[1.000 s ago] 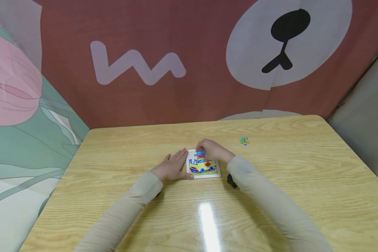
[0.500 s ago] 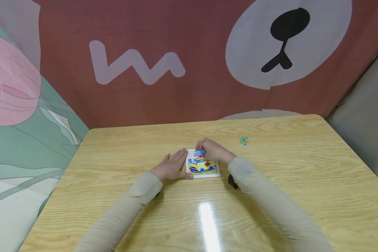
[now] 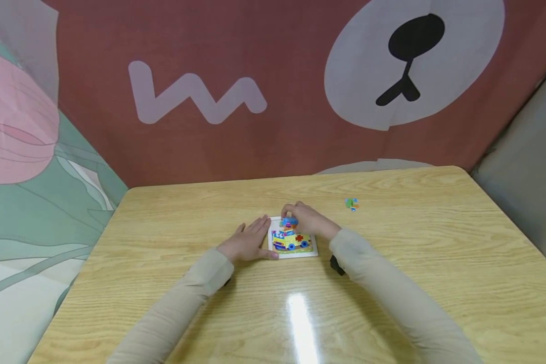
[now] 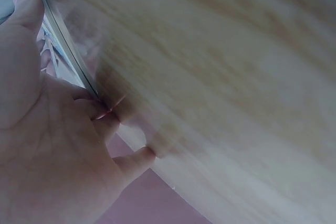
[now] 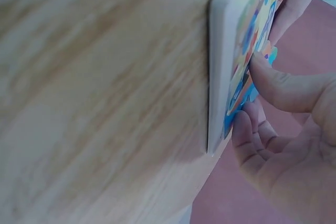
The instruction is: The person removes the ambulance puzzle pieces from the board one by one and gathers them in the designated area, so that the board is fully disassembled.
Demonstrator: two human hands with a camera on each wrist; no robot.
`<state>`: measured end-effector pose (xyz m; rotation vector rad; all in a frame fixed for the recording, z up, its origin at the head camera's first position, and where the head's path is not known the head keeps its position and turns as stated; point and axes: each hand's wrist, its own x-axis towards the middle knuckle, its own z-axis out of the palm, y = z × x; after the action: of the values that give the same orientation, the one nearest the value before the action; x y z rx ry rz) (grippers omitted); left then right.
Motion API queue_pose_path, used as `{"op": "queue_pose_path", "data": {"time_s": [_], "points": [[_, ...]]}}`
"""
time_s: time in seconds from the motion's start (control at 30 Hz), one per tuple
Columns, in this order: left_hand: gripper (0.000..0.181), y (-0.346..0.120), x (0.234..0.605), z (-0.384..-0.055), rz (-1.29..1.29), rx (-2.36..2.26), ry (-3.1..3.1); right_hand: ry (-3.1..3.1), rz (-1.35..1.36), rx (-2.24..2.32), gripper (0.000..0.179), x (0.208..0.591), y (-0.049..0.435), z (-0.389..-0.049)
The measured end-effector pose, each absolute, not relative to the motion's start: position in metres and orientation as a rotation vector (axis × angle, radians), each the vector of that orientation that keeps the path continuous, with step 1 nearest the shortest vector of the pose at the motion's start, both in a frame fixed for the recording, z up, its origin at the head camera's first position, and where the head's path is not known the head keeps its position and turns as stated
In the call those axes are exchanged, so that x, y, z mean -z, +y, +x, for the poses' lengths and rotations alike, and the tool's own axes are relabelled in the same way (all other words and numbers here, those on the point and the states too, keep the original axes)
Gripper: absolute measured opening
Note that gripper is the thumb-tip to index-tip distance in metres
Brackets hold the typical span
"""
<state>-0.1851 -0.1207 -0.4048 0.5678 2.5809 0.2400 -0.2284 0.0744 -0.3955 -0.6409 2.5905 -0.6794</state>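
A picture puzzle in a white frame (image 3: 296, 256) lies on the table, showing a yellow ambulance with a red cross. My left hand (image 3: 247, 243) rests spread along the frame's left side, thumb at the near corner and fingers towards the far one. With thumb and fingertips my right hand (image 3: 311, 221) pinches a blue and orange puzzle piece (image 3: 289, 222) over the picture's upper part. In the right wrist view, the thumb (image 5: 270, 80) is close over the picture and the curled fingers are by the frame's far end. Fingers partly hide the piece.
Several loose puzzle pieces (image 3: 351, 203), green, blue and orange, lie on the wooden table (image 3: 186, 212) beyond the right hand. A brown printed curtain (image 3: 200, 146) hangs behind the table's far edge. A black device (image 3: 337, 265) sits under the right cuff.
The right hand shifts only slightly at the top of the puzzle, its fingers still on the blue and orange piece. The left hand stays at the frame's left side.
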Motion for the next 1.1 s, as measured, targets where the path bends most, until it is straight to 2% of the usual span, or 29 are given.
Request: {"op": "queue_pose_path", "data": {"time_s": [1.1], "points": [[0.099, -0.121, 0.409, -0.186, 0.567, -0.234, 2.573, 2.505, -0.702, 0.849, 0.034, 0.401, 0.087, -0.234]]}}
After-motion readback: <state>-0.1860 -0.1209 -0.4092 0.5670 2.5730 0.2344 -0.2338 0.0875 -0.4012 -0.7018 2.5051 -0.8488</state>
